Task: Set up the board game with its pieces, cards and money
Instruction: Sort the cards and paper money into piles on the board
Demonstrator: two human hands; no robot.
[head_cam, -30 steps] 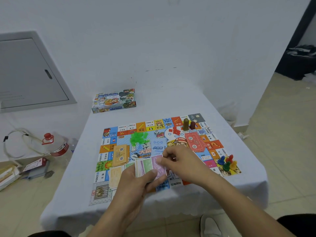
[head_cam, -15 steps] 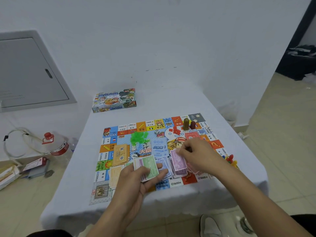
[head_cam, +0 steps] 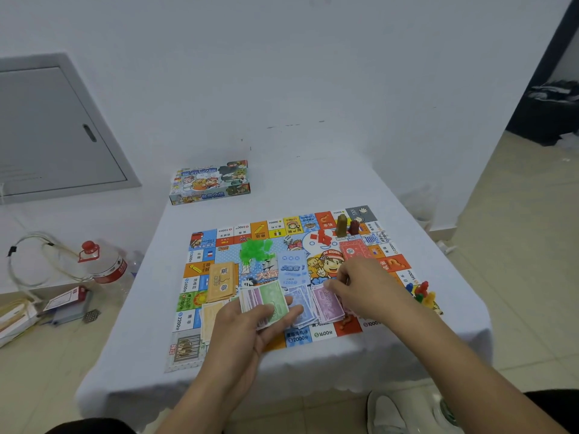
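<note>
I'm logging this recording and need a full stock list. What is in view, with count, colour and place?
game board: one, multicoloured, on the table
table: one, white cloth, centre
game box: one, colourful, table's far left
green pieces: a heap, board's upper middle
red pieces: a few, far part of board
tall pieces: two, olive and dark red, far right corner
pawns: several, blue, red, yellow, green, board's right edge
orange cards: one stack, board's left
purple notes: one pile, under right hand
water bottle: one, red cap, floor left
left hand: holds fanned notes
right hand: fingertips on purple notes
</note>
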